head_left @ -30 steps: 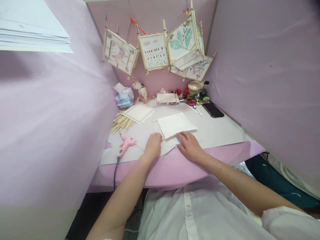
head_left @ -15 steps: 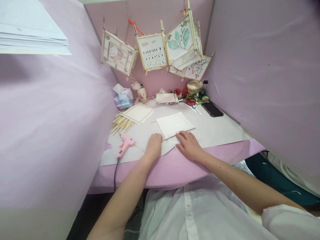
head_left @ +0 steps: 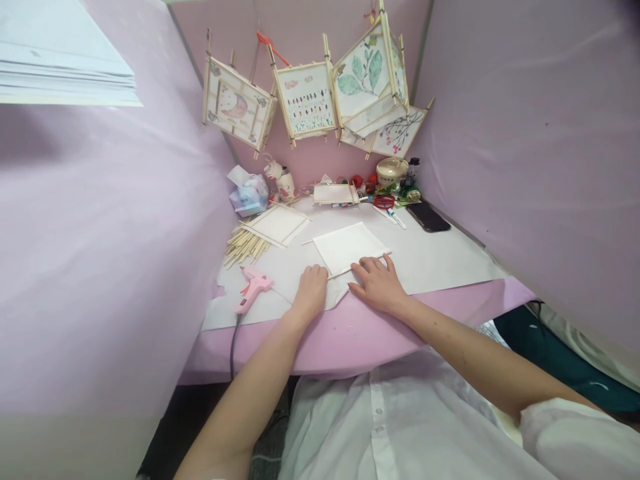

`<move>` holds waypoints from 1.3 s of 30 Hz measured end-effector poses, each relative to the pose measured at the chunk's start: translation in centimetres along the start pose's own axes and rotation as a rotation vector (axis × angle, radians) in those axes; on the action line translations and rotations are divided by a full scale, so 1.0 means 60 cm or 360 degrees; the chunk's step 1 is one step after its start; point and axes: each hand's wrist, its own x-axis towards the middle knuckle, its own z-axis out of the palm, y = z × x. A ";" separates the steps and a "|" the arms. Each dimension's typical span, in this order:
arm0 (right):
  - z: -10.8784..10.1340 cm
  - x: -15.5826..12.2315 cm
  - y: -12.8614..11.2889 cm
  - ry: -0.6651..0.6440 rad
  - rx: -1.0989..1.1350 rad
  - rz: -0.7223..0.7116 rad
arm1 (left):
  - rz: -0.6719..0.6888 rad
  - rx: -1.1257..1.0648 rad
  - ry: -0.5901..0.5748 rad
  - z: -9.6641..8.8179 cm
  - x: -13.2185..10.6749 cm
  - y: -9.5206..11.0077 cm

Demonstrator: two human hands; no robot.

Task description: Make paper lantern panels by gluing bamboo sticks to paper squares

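A white paper panel [head_left: 347, 245] lies on the table with a thin wooden stick [head_left: 336, 275] along its near edge. At the panel's near left corner, my left hand [head_left: 312, 288] is closed, its fingertips pressed together at the end of the stick. My right hand [head_left: 376, 283] rests open along the near edge, fingers spread and one fingertip reaching the right corner. Its thumb lies apart on the paper sheet. To the left of my left hand is a pink glue gun [head_left: 254, 288], untouched.
A stick frame with paper [head_left: 277, 224] lies over a pile of thin sticks [head_left: 245, 247]. Behind stand a tissue pack [head_left: 250, 195], another small frame [head_left: 335, 194], pens [head_left: 390, 216] and a phone [head_left: 428, 217]. Decorated paper lanterns [head_left: 307, 100] hang above. Pink-covered walls [head_left: 500, 133] flank the table.
My right hand's fingers have spread, with one fingertip now out at the panel's right corner. My left hand stays at the near left corner. The view has shifted slightly.
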 end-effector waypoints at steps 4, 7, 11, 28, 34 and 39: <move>-0.002 0.003 -0.003 -0.0016 -0.0032 0.0016 | 0.0019 -0.0003 0.0055 0.003 0.000 -0.006; -0.001 0.002 -0.004 -0.0023 -0.0053 0.0035 | 0.0007 0.0004 0.0156 0.004 -0.003 -0.004; 0.000 0.000 -0.005 -0.0017 -0.0068 0.0043 | 0.0129 -0.0004 0.0282 0.009 -0.013 0.025; 0.007 -0.005 -0.002 0.0051 -0.0027 0.0028 | 0.0302 0.0015 -0.0066 0.034 -0.021 0.069; 0.007 -0.005 -0.001 0.0050 -0.0006 0.0043 | 0.0280 0.0041 -0.0028 0.034 -0.023 0.068; 0.007 -0.005 0.000 0.0046 0.0004 0.0044 | 0.0280 0.0026 -0.0041 0.036 -0.022 0.065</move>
